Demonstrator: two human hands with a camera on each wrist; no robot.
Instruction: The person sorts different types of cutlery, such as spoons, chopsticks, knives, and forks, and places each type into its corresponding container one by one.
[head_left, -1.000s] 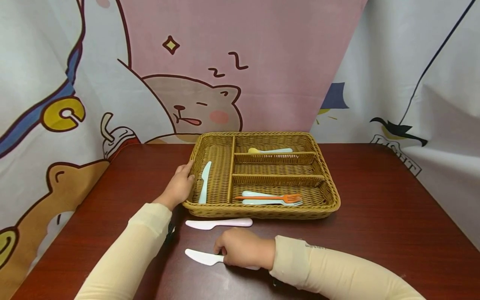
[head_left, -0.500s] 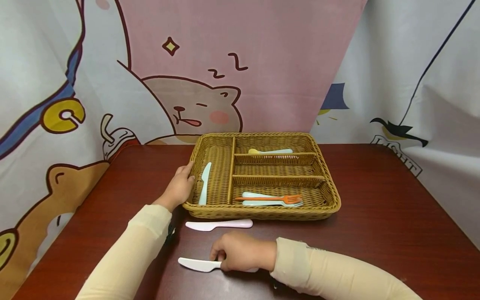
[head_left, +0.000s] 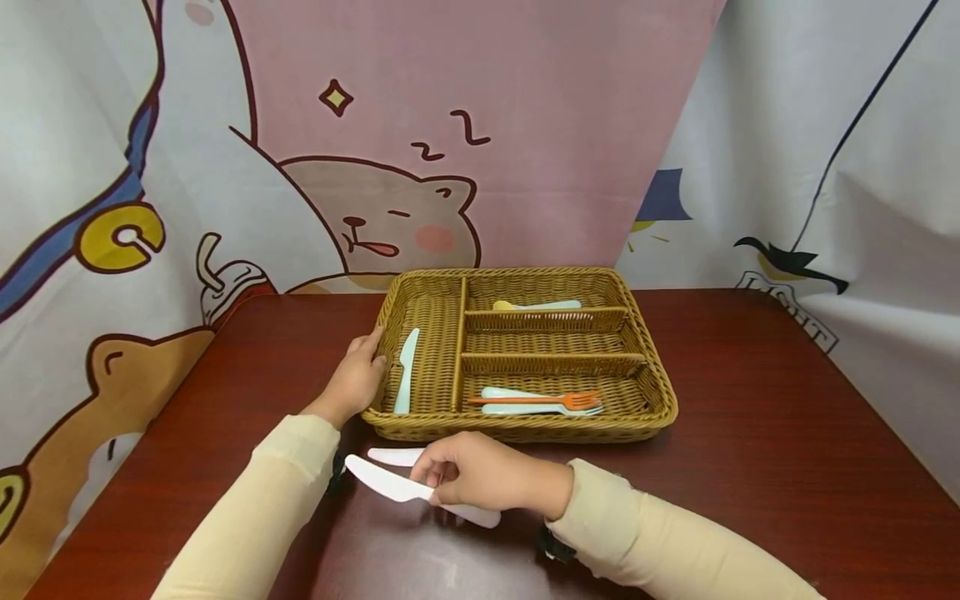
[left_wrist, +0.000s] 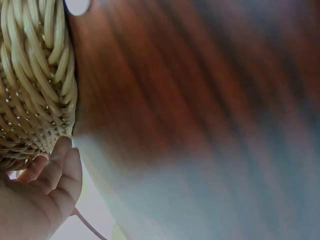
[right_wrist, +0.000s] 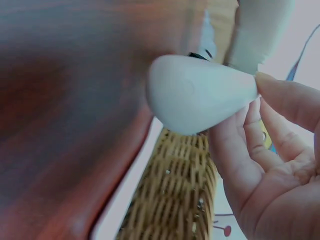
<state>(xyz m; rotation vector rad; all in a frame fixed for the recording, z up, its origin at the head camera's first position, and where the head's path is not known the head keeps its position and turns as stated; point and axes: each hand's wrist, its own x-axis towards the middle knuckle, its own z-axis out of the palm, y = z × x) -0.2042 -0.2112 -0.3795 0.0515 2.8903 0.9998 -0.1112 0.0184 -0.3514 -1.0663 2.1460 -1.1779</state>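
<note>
My right hand [head_left: 491, 473] pinches a white plastic knife [head_left: 386, 482] between thumb and fingers, lifted over the table in front of the basket. Its rounded handle end [right_wrist: 195, 95] juts toward the camera in the right wrist view. Behind it lies a pale pink knife [head_left: 392, 456], its handle hidden by my right hand. My left hand [head_left: 352, 379] rests against the left side of the wicker basket [head_left: 525, 427]; in the left wrist view its relaxed fingers [left_wrist: 71, 170] touch the woven wall [left_wrist: 35, 75].
The basket's left compartment holds a pale mint knife [head_left: 406, 372]. An orange fork [head_left: 579, 402] lies with pale forks in the front right compartment, and a yellow-tipped spoon [head_left: 504, 306] with a pale handle in the back one. A printed curtain [head_left: 562, 125] hangs behind the table.
My right hand has first drawn the white knife slightly nearer, then raised it off the table toward the basket, covering part of the pink knife. My left hand stays at the basket's side.
</note>
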